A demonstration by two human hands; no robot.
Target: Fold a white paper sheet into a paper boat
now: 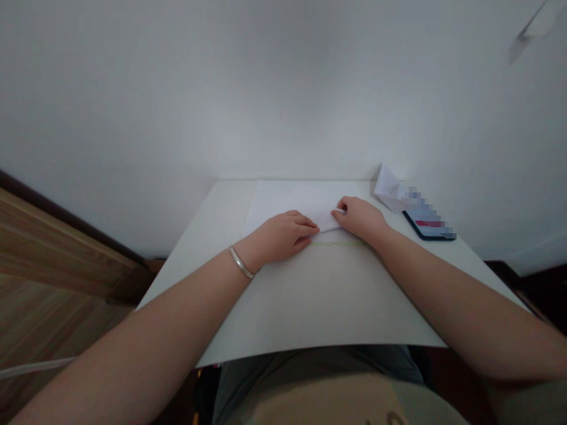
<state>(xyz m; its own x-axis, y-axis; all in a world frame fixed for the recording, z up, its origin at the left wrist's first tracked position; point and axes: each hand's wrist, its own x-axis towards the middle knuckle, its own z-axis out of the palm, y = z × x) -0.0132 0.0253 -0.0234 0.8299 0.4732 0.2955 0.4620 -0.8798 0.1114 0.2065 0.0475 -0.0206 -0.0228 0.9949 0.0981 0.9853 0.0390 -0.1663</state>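
A white sheet of paper (316,203) lies toward the wall side of the white table, its near edge raised in a fold. My left hand (283,236) rests on the paper's near edge, its fingers stretched out flat and the thumb a little apart below them. At the right part of the same edge, my right hand (357,215) pinches the paper between thumb and curled fingers. A thin green line (336,244) runs along the table just on my side of the paper.
A folded white paper shape (388,188) stands at the back right, against a phone (429,227) with a lit, partly blurred screen. The white table (310,307) meets a pale wall (283,88). Wooden furniture (57,254) is at the left.
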